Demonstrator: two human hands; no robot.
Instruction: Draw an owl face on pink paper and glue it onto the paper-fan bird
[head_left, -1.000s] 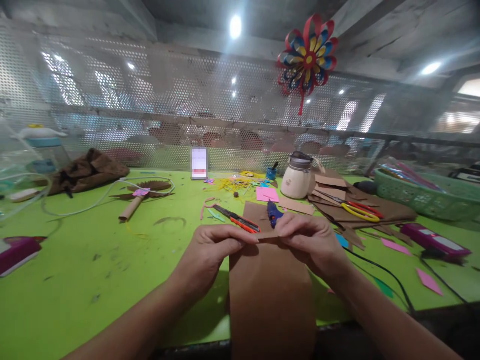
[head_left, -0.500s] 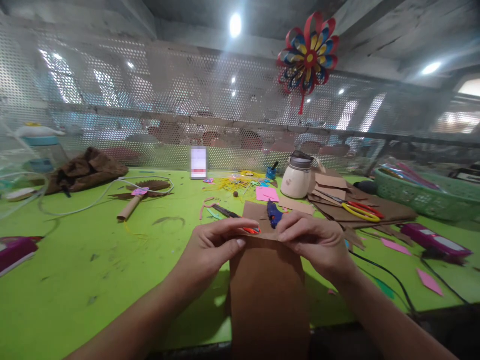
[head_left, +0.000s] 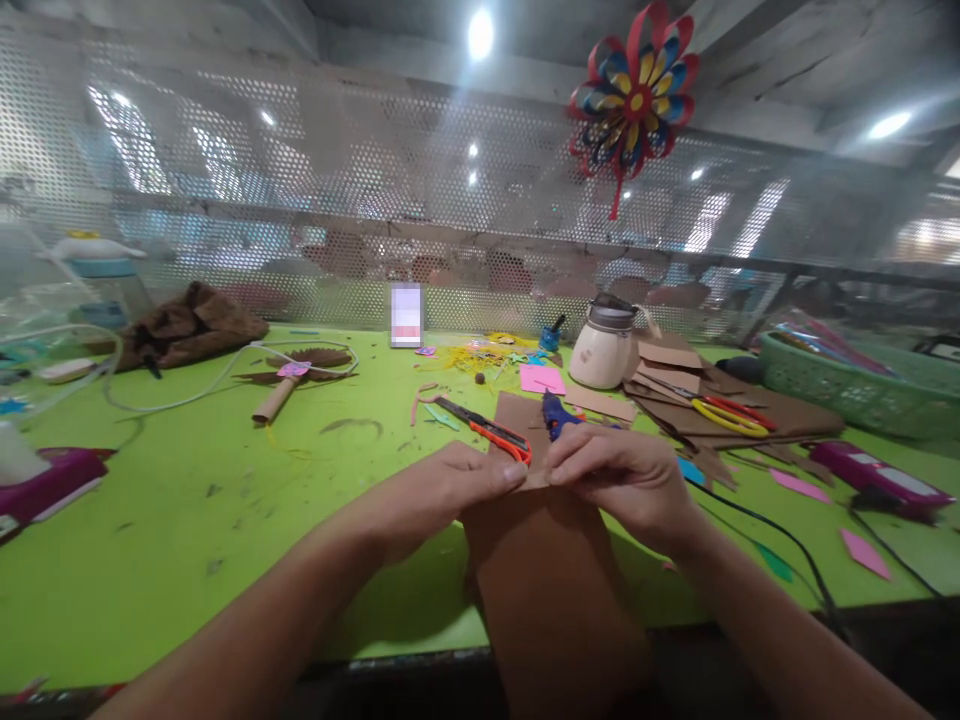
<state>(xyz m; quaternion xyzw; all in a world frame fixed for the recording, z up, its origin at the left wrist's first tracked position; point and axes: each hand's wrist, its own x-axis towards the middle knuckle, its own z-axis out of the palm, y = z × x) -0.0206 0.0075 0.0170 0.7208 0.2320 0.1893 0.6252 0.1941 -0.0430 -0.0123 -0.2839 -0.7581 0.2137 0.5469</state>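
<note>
A long brown sheet of paper (head_left: 551,580) runs over the table's front edge toward me, its far edge folded over. My left hand (head_left: 472,480) is closed on that fold, the thumb lying along it. Close beside it, my right hand (head_left: 619,480) pinches the same fold between thumb and fingers. Just beyond my left hand lies an orange and black utility knife (head_left: 499,432). A dark blue glue gun (head_left: 556,412) rests behind my right hand, which partly covers it. Under both tools another brown paper piece (head_left: 514,408) shows.
Brown paper sheets (head_left: 795,405) with yellow- and red-handled scissors (head_left: 731,415) lie at right, beside a green basket (head_left: 862,390). A cream jar (head_left: 600,350) stands behind my right hand. A dark cable (head_left: 780,545) crosses the right side. A brown paper tube (head_left: 277,398) lies at left.
My left hand has slid right along the fold, closer to my right hand, and its fingers have come down. More of the utility knife shows. The paper's near end has swung right.
</note>
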